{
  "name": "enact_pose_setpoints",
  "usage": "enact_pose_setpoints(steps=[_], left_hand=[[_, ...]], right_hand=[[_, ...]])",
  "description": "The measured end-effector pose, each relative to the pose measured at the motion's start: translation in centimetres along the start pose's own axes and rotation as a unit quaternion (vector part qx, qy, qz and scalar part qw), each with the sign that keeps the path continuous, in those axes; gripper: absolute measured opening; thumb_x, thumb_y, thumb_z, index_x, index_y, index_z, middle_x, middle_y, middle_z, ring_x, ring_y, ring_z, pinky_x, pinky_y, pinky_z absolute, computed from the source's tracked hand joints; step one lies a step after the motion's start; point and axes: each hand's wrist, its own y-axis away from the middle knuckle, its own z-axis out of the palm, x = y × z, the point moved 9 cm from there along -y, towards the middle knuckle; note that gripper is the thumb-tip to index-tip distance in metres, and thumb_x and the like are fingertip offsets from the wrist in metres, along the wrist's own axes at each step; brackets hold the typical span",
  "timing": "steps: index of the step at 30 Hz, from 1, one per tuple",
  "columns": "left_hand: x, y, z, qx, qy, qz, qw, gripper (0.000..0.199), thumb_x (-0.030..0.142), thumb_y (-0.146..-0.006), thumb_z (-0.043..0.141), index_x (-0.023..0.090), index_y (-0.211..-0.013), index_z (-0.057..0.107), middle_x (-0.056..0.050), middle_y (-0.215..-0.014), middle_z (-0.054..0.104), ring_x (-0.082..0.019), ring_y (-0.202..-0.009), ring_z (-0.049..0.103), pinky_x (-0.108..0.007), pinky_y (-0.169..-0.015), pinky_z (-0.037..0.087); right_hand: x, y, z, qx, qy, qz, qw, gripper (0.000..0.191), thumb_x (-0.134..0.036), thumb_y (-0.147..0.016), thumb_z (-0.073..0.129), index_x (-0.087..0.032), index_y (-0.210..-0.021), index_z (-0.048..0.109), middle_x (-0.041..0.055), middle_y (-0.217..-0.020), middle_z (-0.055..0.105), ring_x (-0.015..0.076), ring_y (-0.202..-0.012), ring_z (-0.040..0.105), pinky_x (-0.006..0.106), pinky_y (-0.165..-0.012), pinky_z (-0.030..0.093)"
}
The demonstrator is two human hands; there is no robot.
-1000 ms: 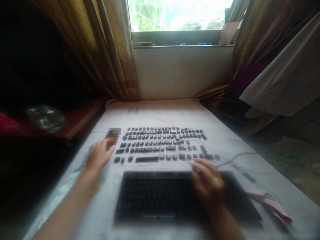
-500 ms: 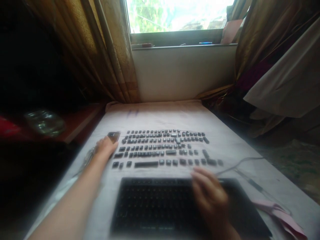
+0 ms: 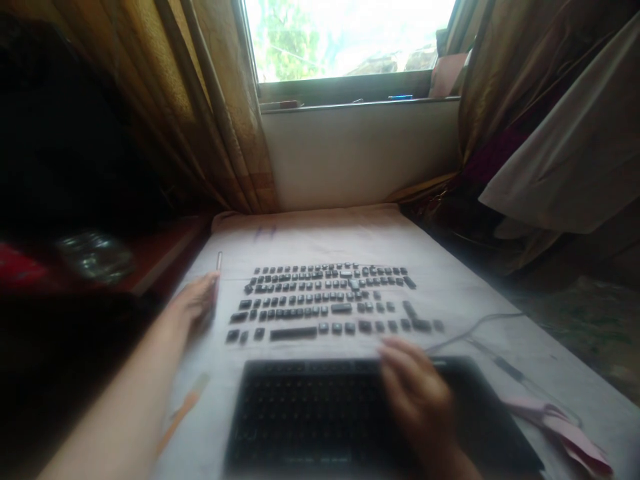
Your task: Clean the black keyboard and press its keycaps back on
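Observation:
At the bed-like surface's left side, my left hand [image 3: 203, 297] is closed around a smartphone [image 3: 217, 280], which stands nearly edge-on to me. My right hand [image 3: 417, 387] is over the upper right part of a black keyboard base [image 3: 305, 413] without its keycaps. Its fingers are bent and close together; blur hides whether anything small is between them. Beyond the base, loose black keycaps [image 3: 300, 311] lie in several rows on the white cloth [image 3: 320, 240], with a long space bar key [image 3: 293, 333] in the nearest row.
An orange-handled tool with a pale tip [image 3: 185, 407] lies left of the base. On the right are a dark cable [image 3: 475, 323] and a pink cloth strip [image 3: 565, 427]. Curtains [image 3: 220, 120] flank the window; a clear plastic item [image 3: 95, 257] sits at far left.
My left hand has shifted left with the smartphone and turned it from screen-facing to edge-on. The orange-handled tool now shows beside my forearm. My right hand has hardly moved; the view tipped slightly upward.

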Motion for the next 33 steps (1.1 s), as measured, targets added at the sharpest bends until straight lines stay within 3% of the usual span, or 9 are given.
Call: enact_pose_setpoints(steps=[2,8,19,25,33], left_hand=[[0.3,0.9,0.2,-0.015,0.040,-0.024,0.999,0.029,0.032,-0.074,0.066,0.015,-0.098,0.063,-0.005,-0.064,0.066,-0.023,-0.054,0.065,-0.034,-0.049,0.055],[1.0,3.4,2.2,-0.099,0.151,-0.023,0.983,0.044,0.040,-0.084,0.050,0.010,-0.112,0.066,-0.014,-0.091,0.073,-0.027,-0.078,0.072,-0.039,-0.065,0.062],[0.8,5.9,2.5,-0.194,0.232,0.018,0.953,0.061,0.049,-0.082,0.060,0.016,-0.133,0.056,-0.014,-0.115,0.071,-0.029,-0.102,0.069,-0.040,-0.076,0.061],[0.6,6.2,2.8,-0.216,0.229,0.015,0.949,0.065,0.049,-0.079,0.063,0.016,-0.135,0.054,-0.014,-0.120,0.070,-0.028,-0.103,0.069,-0.040,-0.079,0.061],[0.5,5.8,2.1,-0.193,0.218,0.031,0.956,0.064,0.053,-0.078,0.065,0.016,-0.130,0.056,-0.014,-0.112,0.071,-0.030,-0.099,0.071,-0.042,-0.076,0.062]], right_hand=[[0.0,0.0,0.1,0.000,-0.001,0.000,1.000,0.014,-0.015,-0.093,0.054,-0.019,-0.099,0.067,0.0094,-0.099,0.073,0.0206,-0.090,0.073,0.032,-0.079,0.063],[0.0,0.0,0.3,-0.008,-0.003,0.003,1.000,0.015,-0.016,-0.093,0.055,-0.021,-0.099,0.067,0.0086,-0.099,0.073,0.0211,-0.089,0.074,0.033,-0.079,0.063],[0.4,0.4,0.5,-0.013,0.019,-0.002,1.000,0.014,-0.021,-0.095,0.053,-0.021,-0.099,0.067,0.0078,-0.099,0.074,0.0213,-0.087,0.074,0.033,-0.079,0.063],[0.1,0.5,0.8,-0.017,0.038,-0.018,0.999,0.016,-0.024,-0.097,0.051,-0.020,-0.098,0.066,0.0077,-0.099,0.073,0.0206,-0.087,0.074,0.031,-0.077,0.062],[0.5,0.7,1.0,-0.018,0.044,-0.024,0.999,0.018,-0.028,-0.098,0.050,-0.022,-0.097,0.067,0.0065,-0.098,0.074,0.0206,-0.086,0.074,0.032,-0.077,0.062]])
